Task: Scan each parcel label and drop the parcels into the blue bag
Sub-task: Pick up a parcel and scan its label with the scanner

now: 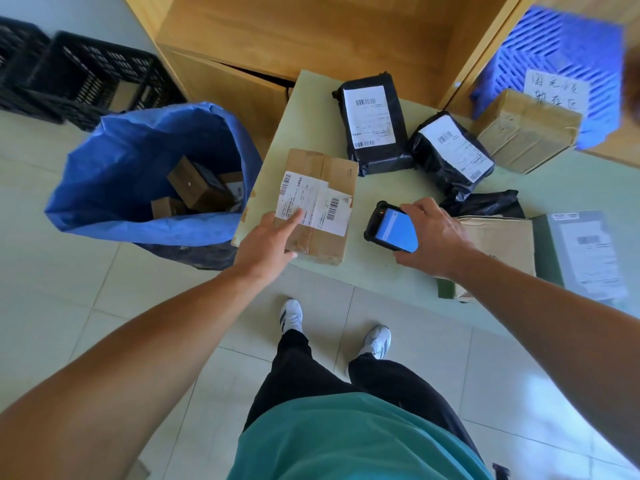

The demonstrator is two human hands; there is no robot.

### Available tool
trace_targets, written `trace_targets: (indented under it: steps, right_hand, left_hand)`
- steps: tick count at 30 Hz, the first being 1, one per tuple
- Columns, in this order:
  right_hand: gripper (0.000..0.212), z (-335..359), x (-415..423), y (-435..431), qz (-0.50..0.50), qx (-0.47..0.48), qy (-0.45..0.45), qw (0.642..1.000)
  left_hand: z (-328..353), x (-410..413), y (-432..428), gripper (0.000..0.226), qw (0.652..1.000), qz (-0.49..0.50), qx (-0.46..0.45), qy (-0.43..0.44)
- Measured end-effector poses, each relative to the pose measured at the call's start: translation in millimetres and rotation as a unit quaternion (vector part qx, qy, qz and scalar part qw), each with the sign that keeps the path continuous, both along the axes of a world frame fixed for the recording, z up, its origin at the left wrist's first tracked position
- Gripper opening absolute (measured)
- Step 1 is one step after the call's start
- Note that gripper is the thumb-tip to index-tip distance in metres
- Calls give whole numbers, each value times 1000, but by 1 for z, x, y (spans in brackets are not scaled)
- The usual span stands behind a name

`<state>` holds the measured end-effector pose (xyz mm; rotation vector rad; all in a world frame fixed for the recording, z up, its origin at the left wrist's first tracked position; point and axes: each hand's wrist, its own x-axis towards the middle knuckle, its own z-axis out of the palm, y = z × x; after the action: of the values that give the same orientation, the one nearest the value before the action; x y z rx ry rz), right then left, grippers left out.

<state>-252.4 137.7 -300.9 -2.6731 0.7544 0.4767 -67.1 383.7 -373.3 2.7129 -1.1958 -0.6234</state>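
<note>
Fingers [293, 217] of the left hand [267, 244] lie straight across the white label [313, 205] on top of a cardboard parcel [332, 174], while the thumb rests along the box's near side; the hand is spread flat rather than curled round anything. This parcel sits at the left edge of the pale green table [374, 275], just beside the blue bag [117, 157]. The bag stands open on the floor, with several small brown boxes [197, 188] already inside.

The right hand [437, 234] grips a handheld scanner [389, 231], fingers wrapped over its far edge and thumb under the near one. Its blue screen faces up and its head points toward the labelled parcel, with a gap between the two.

Farther back on the table lie two black poly parcels [374, 126] [450, 152] with labels up and a taped brown parcel [526, 131]. A flat cardboard piece [498, 242] and a grey parcel [585, 252] sit near the right wrist.
</note>
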Motion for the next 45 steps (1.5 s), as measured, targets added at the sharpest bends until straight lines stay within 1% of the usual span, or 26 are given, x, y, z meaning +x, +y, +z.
trace_targets:
  steps: [4, 6, 7, 10, 11, 12, 15, 16, 18, 21, 27, 32, 36, 40, 45]
  right_hand:
    - [93, 2, 5, 2, -9, 6, 1, 1000]
    - [92, 5, 10, 4, -14, 6, -5, 1000]
    - [92, 6, 13, 4, -18, 6, -9, 1000]
    - [90, 11, 23, 6, -27, 4, -22, 999]
    - [89, 12, 26, 7, -29, 3, -26, 999]
    - [89, 13, 30, 8, -31, 1, -30, 999]
    - [87, 13, 39, 10, -37, 1, -38, 999]
    - [86, 12, 41, 10, -41, 0, -39, 998]
    - [85, 10, 42, 11, -45, -2, -40, 998]
    - [88, 9, 39, 9, -49, -4, -41, 998]
    - [93, 9, 27, -8, -57, -2, -41, 998]
    - [92, 11, 11, -27, -46, 9, -37, 998]
    - [90, 9, 3, -42, -41, 10, -37, 998]
    - [92, 9, 2, -49, -34, 10, -35, 999]
    - [92, 11, 3, -50, -21, 12, -37, 999]
  left_hand:
    - [9, 11, -1, 80, 999, -12, -2, -32]
    - [13, 19, -2, 71, 999, -17, -16, -41]
    - [13, 24, -2, 62, 998, -23, -34, -44]
    - [16, 39, -2, 24, 994, -20, -99, -46]
    - [17, 42, -3, 21, 993, -10, -109, -37]
    - [19, 44, -4, 25, 993, 1, -111, -27]
    - [22, 42, -14, 64, 996, 30, -80, -2]
    - [22, 38, -18, 74, 998, 33, -61, 1]
    - [21, 31, -30, 84, 1000, 19, -24, -5]
    - [21, 20, -53, 93, 999, -5, 7, -42]
    - [23, -14, -83, 114, 995, 20, 94, -17]
    - [9, -33, -86, 131, 990, 98, 103, -12]
    - [7, -24, -87, 141, 977, 183, 98, 38]
    - [7, -19, -89, 145, 972, 191, 130, 46]
    - [9, -22, -95, 141, 975, 187, 122, 15]
